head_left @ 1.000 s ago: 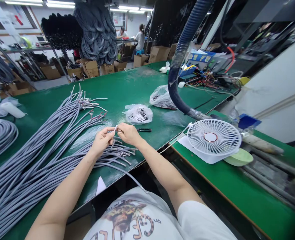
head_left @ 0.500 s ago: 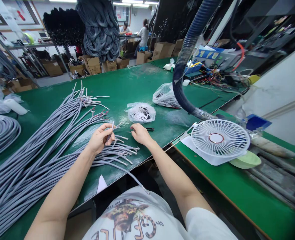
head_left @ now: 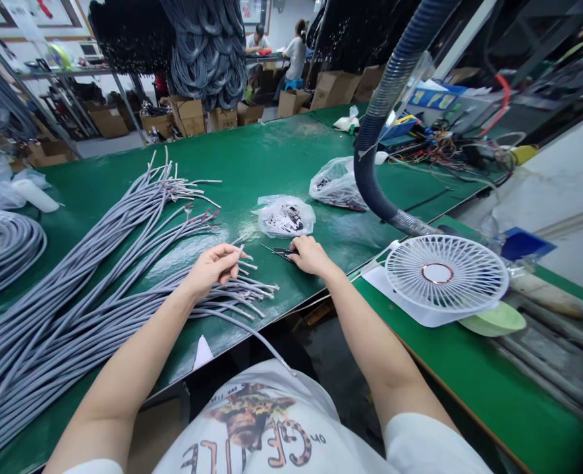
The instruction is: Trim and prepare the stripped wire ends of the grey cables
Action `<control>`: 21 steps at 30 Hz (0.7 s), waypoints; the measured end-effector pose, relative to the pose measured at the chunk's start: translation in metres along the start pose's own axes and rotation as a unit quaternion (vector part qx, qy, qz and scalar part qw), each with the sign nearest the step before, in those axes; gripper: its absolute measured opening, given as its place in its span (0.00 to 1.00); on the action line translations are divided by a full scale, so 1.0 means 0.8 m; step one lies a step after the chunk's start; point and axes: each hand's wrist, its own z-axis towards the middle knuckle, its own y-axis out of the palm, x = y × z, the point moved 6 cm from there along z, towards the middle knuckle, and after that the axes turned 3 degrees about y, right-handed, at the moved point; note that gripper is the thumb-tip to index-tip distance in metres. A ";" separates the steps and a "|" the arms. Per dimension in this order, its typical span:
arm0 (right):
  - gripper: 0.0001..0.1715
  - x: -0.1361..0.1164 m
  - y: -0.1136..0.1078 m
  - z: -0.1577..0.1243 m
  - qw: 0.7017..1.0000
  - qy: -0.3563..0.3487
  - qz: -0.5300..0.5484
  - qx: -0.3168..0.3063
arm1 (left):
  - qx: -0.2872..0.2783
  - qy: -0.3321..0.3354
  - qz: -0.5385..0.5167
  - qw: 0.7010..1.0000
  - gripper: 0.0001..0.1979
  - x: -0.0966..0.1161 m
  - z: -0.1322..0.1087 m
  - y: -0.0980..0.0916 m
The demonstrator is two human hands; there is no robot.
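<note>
Cable (head_left: 242,251) stays pinched by left hand (head_left: 215,266) fingers, while right hand (head_left: 309,255), now off it, clamps fingers on black snips (head_left: 282,252) right of left fingertips, leaving one-handed support.

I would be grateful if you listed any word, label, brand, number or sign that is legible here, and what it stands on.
"%": in red, on the sign on the back wall.
Perhaps "GF": large letters on the white shirt; the folds leave its other lettering uncertain.
Cardboard box under the hanging cables: print too small and blurred to read.
</note>
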 end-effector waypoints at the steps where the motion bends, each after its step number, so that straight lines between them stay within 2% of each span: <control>1: 0.07 0.001 -0.001 0.001 1.000 0.000 0.007 0.000 | -0.001 0.004 0.013 1.000 0.17 -0.001 0.000 0.001; 4: 0.05 0.005 -0.010 -0.003 0.999 0.015 0.023 0.019 | 0.003 0.016 0.051 0.999 0.18 -0.003 -0.001 0.005; 6: 0.07 0.008 -0.023 -0.013 0.994 0.035 0.084 0.063 | 0.006 0.021 0.067 0.998 0.19 -0.004 -0.001 0.008; 8: 0.07 0.004 -0.037 -0.029 0.968 0.036 0.222 0.110 | 0.013 0.027 0.079 0.996 0.19 -0.006 -0.001 0.010; 10: 0.07 -0.011 -0.048 -0.048 0.918 0.012 0.377 0.121 | 0.018 0.035 0.093 0.995 0.19 -0.007 -0.002 0.010; 13: 0.08 -0.049 -0.054 -0.074 0.869 -0.012 0.491 0.064 | 0.008 0.044 0.121 0.992 0.18 -0.008 -0.003 0.011; 17: 0.11 -0.100 -0.043 -0.101 0.805 -0.021 0.590 -0.059 | -0.012 0.055 0.148 0.987 0.19 -0.007 -0.003 0.012; 21: 0.11 -0.121 -0.032 -0.113 0.760 -0.025 0.642 -0.099 | -0.024 0.052 0.149 0.987 0.20 -0.009 -0.003 0.012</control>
